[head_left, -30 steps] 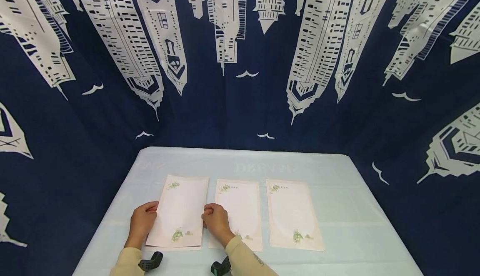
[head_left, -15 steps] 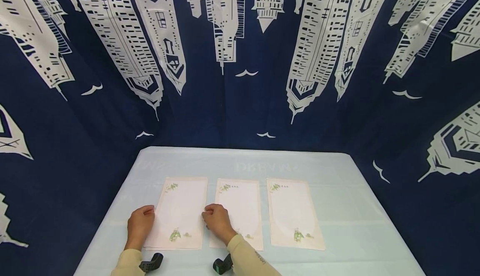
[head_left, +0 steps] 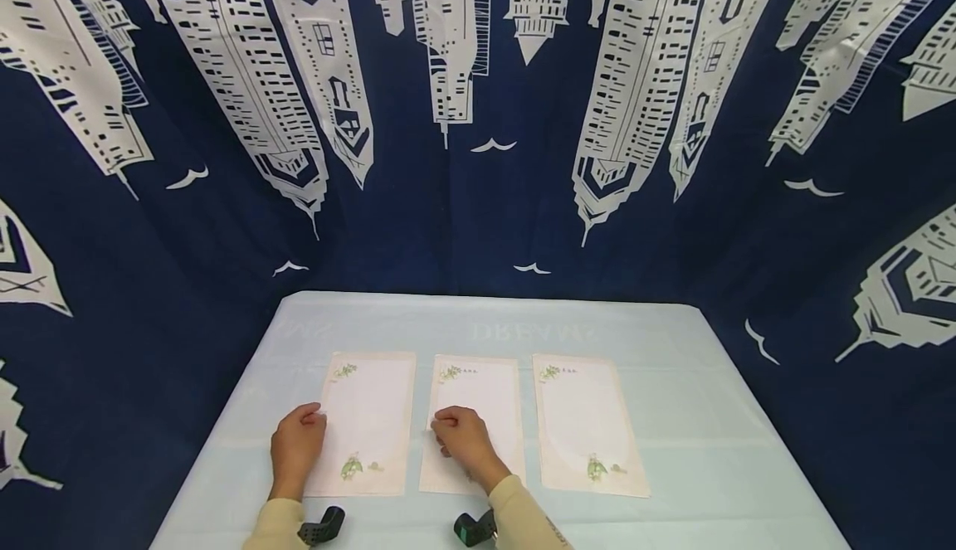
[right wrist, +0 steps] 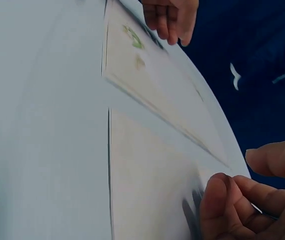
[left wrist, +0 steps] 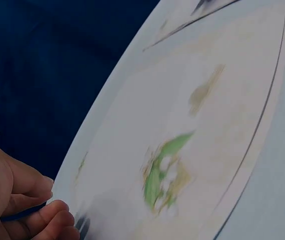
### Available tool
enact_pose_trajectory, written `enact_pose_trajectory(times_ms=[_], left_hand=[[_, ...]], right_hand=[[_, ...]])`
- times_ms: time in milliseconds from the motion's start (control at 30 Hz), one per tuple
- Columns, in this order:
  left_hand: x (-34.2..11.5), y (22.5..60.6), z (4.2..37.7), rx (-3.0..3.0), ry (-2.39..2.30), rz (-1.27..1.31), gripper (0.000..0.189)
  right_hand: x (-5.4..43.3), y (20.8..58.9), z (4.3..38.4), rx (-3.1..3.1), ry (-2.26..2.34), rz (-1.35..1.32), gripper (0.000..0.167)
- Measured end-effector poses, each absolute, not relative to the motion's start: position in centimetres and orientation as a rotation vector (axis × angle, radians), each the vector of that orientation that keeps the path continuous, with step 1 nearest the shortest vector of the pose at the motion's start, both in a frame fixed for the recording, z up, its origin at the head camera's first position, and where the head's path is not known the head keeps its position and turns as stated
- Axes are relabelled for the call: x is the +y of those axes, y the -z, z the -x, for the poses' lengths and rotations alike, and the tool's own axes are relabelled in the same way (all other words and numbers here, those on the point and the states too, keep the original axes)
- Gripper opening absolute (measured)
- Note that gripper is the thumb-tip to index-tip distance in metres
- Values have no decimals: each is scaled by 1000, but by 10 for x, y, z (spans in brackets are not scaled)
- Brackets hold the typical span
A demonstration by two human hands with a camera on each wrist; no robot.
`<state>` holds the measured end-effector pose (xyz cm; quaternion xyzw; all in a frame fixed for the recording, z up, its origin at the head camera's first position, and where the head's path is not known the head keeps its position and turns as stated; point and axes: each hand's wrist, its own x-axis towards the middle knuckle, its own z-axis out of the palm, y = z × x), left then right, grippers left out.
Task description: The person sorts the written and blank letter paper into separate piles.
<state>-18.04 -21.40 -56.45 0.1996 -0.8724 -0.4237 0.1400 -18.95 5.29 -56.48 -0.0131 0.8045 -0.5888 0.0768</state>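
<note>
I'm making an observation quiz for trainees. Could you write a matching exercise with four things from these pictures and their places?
Things
1. Pale blue-white, flat table
2. Navy cloth with white building prints
3. Person's bare left hand
4. Person's bare right hand

Places
A. Over the middle pale pink, rectangular paper sheet
B. Under the rightmost sheet
C. By the left edge of the leftmost sheet
D. Beyond the table's far edge

Pairs: 1-B, 2-D, 3-C, 4-A

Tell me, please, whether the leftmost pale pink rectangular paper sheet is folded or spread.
Spread: the leftmost sheet lies flat, its green plant prints both visible.
</note>
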Motion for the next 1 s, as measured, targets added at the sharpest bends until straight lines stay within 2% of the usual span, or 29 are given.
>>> enact_pose_trajectory(times_ms=[133,500,700,1000], left_hand=[[-196,561,180,-2539,1265,-545,27],[-127,557,174,-2623,1416,-205,27],[-103,559,171,-2747,1395,-99,36],[-78,561,170,-2789,1342,-51,43]], right_hand=[[80,566,185,2430,1759,18,23],[142,567,174,2682,1655,-166,28],[154,573,168,2851,1551,-253,23],[159,572,164,2913,1439,-322,25]])
